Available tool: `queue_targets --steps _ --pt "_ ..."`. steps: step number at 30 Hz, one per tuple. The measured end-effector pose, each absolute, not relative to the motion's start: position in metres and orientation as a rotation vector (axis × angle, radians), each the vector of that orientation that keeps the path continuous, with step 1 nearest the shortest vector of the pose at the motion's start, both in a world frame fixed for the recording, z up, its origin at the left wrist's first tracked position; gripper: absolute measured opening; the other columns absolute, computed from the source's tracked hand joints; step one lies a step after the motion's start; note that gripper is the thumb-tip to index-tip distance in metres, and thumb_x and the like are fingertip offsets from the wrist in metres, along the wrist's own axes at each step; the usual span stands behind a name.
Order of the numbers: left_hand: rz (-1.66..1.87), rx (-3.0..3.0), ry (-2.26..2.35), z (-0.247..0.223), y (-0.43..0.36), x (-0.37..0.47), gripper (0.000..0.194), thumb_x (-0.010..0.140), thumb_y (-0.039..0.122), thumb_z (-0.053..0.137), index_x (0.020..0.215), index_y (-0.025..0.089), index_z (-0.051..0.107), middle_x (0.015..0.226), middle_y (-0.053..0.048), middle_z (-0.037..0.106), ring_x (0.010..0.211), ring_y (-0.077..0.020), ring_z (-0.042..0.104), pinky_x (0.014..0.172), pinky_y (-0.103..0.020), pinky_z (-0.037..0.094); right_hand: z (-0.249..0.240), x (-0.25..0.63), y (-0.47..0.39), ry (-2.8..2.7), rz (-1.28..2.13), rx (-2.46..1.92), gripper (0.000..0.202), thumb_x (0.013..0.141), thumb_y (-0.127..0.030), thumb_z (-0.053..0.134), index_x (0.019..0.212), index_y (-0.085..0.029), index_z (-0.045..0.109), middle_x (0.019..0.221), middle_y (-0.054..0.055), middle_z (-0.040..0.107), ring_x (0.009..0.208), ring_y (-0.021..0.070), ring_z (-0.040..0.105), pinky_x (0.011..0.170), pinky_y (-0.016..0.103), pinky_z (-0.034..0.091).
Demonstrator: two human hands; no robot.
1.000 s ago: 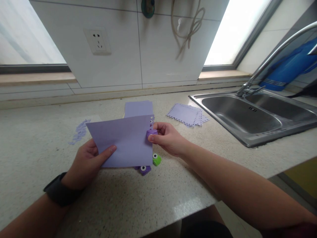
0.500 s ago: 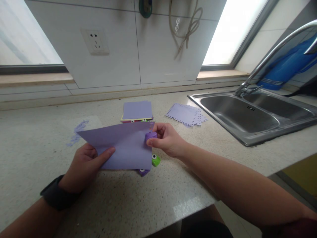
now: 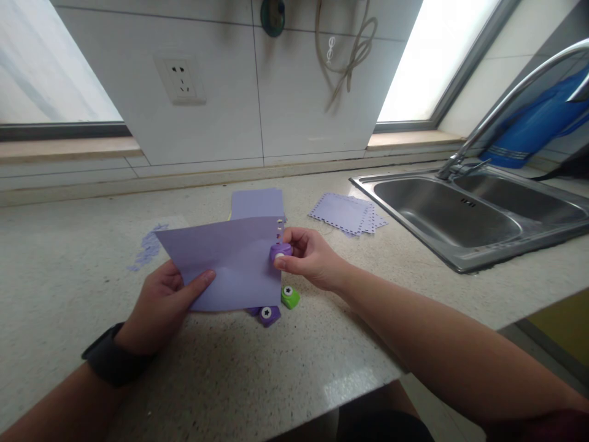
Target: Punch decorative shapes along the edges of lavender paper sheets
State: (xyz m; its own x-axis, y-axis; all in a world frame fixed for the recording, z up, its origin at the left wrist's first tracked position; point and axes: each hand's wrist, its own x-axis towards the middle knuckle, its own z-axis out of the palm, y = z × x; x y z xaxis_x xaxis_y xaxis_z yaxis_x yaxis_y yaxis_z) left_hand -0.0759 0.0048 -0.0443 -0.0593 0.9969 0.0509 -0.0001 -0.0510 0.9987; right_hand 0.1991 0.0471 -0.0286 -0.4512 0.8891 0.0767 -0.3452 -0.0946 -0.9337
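Note:
A sheet of purple paper (image 3: 234, 258) is held above the counter, bowed a little, by my left hand (image 3: 161, 301), whose thumb presses on its face. Small cut-outs run down the upper part of its right edge. My right hand (image 3: 313, 258) grips a purple craft punch (image 3: 278, 252) between thumb and fingers, set over that edge below the holes. Beneath and beside the sheet lie another purple punch (image 3: 269, 315) and a green punch (image 3: 289, 296), each with a white button marked by a dark star-like shape. The sheet hides part of what lies below it.
Behind the sheet is a stack of purple paper (image 3: 257, 204). Sheets with punched edges (image 3: 340, 212) lie fanned to the right. Purple paper bits (image 3: 150, 248) sit at left. A steel sink (image 3: 437, 215) with a faucet (image 3: 497, 98) fills the right side.
The paper has shifted upward through the punch, and more cut-outs now show along its right edge. More of the purple punch on the counter is uncovered. The view has shifted slightly.

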Motion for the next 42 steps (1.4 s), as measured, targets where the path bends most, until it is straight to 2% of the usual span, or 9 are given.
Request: queue_targets --steps 7,11,19,26,29,31,35,38,42 --pt "1.303 1.174 1.177 -0.044 0.007 -0.073 0.04 0.073 0.038 0.093 0.111 0.03 0.08 0.105 -0.004 0.085 0.096 -0.0324 0.081 0.089 -0.047 0.068 -0.025 0.209 0.053 -1.263 1.61 -0.643 0.037 0.069 -0.036 0.096 0.086 -0.019 0.068 0.076 -0.002 0.066 0.061 0.0082 0.055 0.06 0.026 0.045" --pt "1.317 1.185 1.189 -0.047 0.008 -0.074 0.041 0.075 0.04 0.092 0.113 0.029 0.079 0.11 -0.006 0.084 0.101 -0.0334 0.08 0.093 -0.049 0.066 -0.022 0.218 0.059 -1.238 1.54 -0.719 0.032 0.073 -0.039 0.091 0.086 -0.02 0.069 0.086 0.001 0.067 0.064 0.0097 0.054 0.062 0.03 0.043" --pt "1.347 1.186 1.158 -0.052 0.012 -0.076 0.048 0.08 0.04 0.089 0.122 0.022 0.074 0.117 -0.01 0.083 0.106 -0.0318 0.079 0.099 -0.05 0.062 -0.027 0.232 0.072 -1.42 1.35 -0.878 0.026 0.084 -0.044 0.083 0.088 -0.021 0.074 0.094 0.005 0.073 0.069 0.013 0.051 0.064 0.032 0.041" --pt "1.388 1.159 1.13 -0.048 0.011 -0.073 0.047 0.08 0.037 0.09 0.121 0.02 0.073 0.114 -0.009 0.082 0.102 -0.0286 0.079 0.097 -0.046 0.062 -0.025 0.242 0.079 -1.748 1.128 -1.147 0.029 0.088 -0.049 0.078 0.099 -0.022 0.078 0.097 0.007 0.075 0.084 0.0201 0.061 0.074 0.035 0.045" --pt "1.415 1.156 1.14 -0.048 0.012 -0.073 0.05 0.078 0.038 0.09 0.121 0.019 0.073 0.113 -0.01 0.082 0.098 -0.0293 0.079 0.088 -0.044 0.066 -0.025 0.244 0.08 -1.903 1.031 -1.261 0.031 0.088 -0.05 0.076 0.1 -0.021 0.078 0.086 0.006 0.073 0.075 0.0192 0.059 0.068 0.035 0.044" --pt "1.404 1.141 1.145 -0.048 0.012 -0.073 0.051 0.078 0.038 0.09 0.122 0.02 0.072 0.111 -0.01 0.082 0.087 -0.027 0.079 0.073 -0.038 0.067 -0.024 0.245 0.08 -2.052 0.897 -1.307 0.031 0.089 -0.05 0.074 0.098 -0.021 0.079 0.084 0.006 0.073 0.073 0.0193 0.059 0.066 0.036 0.043" --pt "1.387 1.112 1.136 -0.046 0.013 -0.072 0.047 0.08 0.036 0.088 0.121 0.021 0.071 0.105 -0.007 0.08 0.065 -0.019 0.073 0.048 -0.028 0.062 -0.018 0.245 0.076 -2.321 0.606 -1.341 0.027 0.09 -0.047 0.071 0.093 -0.022 0.081 0.086 0.008 0.075 0.075 0.0207 0.061 0.068 0.037 0.042" --pt "1.4 1.12 1.125 -0.043 0.013 -0.07 0.045 0.079 0.035 0.089 0.117 0.018 0.071 0.101 -0.006 0.076 0.059 -0.0152 0.067 0.038 -0.025 0.057 -0.015 0.245 0.074 -2.413 0.519 -1.342 0.029 0.091 -0.048 0.07 0.096 -0.022 0.082 0.088 0.009 0.076 0.077 0.0217 0.062 0.069 0.038 0.042" --pt "1.414 1.114 1.104 -0.04 0.013 -0.069 0.048 0.078 0.034 0.089 0.117 0.016 0.069 0.1 -0.005 0.072 0.058 -0.0128 0.064 0.033 -0.023 0.055 -0.016 0.245 0.075 -2.442 0.52 -1.312 0.028 0.094 -0.046 0.067 0.099 -0.023 0.082 0.091 0.008 0.077 0.076 0.0208 0.062 0.07 0.037 0.042"
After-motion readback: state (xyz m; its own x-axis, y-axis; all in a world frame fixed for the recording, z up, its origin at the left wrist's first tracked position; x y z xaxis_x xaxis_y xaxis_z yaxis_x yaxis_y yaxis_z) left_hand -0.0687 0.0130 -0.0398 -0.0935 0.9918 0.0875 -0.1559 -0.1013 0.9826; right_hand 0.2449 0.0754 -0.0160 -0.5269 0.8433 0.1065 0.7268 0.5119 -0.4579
